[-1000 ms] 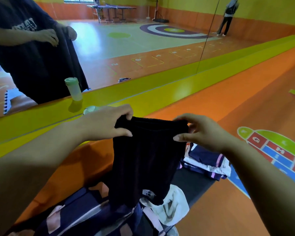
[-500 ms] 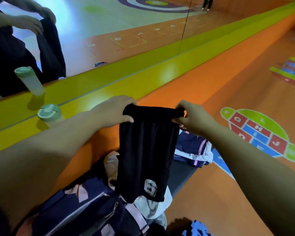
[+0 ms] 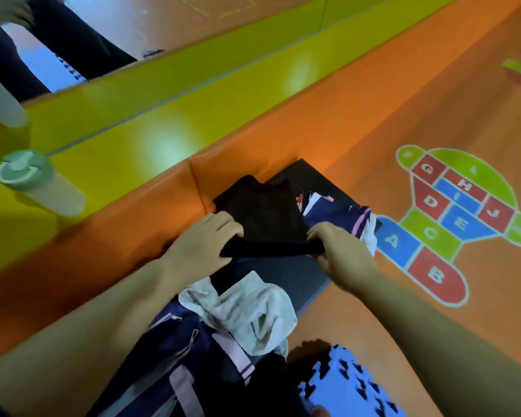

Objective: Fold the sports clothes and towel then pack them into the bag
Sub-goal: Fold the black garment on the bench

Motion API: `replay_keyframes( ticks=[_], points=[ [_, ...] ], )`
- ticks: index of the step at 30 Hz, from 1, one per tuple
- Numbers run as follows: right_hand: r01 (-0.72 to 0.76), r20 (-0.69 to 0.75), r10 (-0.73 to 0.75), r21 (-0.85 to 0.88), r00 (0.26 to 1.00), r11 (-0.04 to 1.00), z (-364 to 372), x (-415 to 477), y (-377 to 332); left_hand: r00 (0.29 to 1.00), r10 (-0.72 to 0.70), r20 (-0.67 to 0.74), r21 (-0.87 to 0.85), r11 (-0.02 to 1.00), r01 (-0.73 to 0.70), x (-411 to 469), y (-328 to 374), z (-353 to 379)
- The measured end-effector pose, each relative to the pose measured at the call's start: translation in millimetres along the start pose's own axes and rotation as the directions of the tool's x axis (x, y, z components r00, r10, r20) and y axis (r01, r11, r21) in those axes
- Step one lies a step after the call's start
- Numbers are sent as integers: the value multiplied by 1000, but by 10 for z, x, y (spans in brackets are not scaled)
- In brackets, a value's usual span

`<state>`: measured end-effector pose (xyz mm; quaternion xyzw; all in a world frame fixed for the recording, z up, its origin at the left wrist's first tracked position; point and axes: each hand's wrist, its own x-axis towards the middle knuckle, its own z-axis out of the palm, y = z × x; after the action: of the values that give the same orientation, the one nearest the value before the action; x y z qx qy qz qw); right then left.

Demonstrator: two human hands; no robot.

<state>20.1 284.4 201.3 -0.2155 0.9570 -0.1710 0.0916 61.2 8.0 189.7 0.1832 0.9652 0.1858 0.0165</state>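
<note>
From the head view, your left hand (image 3: 206, 240) pinches the near left corner of the black shorts (image 3: 265, 218), and your right hand (image 3: 340, 255) grips the near right corner; both are closed on the waistband edge; the shorts lie spread flat on the dark mat (image 3: 310, 278) that sits on the orange floor (image 3: 343, 115); their far end touches the orange padded ledge (image 3: 133, 224). Just right of the shorts, a folded navy garment (image 3: 340, 219) with pink and white trim rests on the same mat; a crumpled white towel (image 3: 250, 311) lies nearer you, partly over the navy bag (image 3: 175, 356) with pale straps; a pale green bottle (image 3: 38, 183) stands on the yellow-green strip (image 3: 169, 121) to your left, well apart from the clothes; a blue foam tile (image 3: 346, 389) shows at the bottom edge.
</note>
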Motion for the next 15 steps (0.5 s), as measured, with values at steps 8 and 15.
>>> replay_keyframes(
  ticks=[8, 15],
  points=[
    [-57, 399, 37, 40, 916, 998, 1174, -396, 256, 899, -214, 382, -158, 943, 291, -579, -30, 1233],
    [-211, 625, 47, 192, 780, 959, 1507, -539, 386, 771, -262, 580, -315, 801, 509, -796, -52, 1609]
  ],
)
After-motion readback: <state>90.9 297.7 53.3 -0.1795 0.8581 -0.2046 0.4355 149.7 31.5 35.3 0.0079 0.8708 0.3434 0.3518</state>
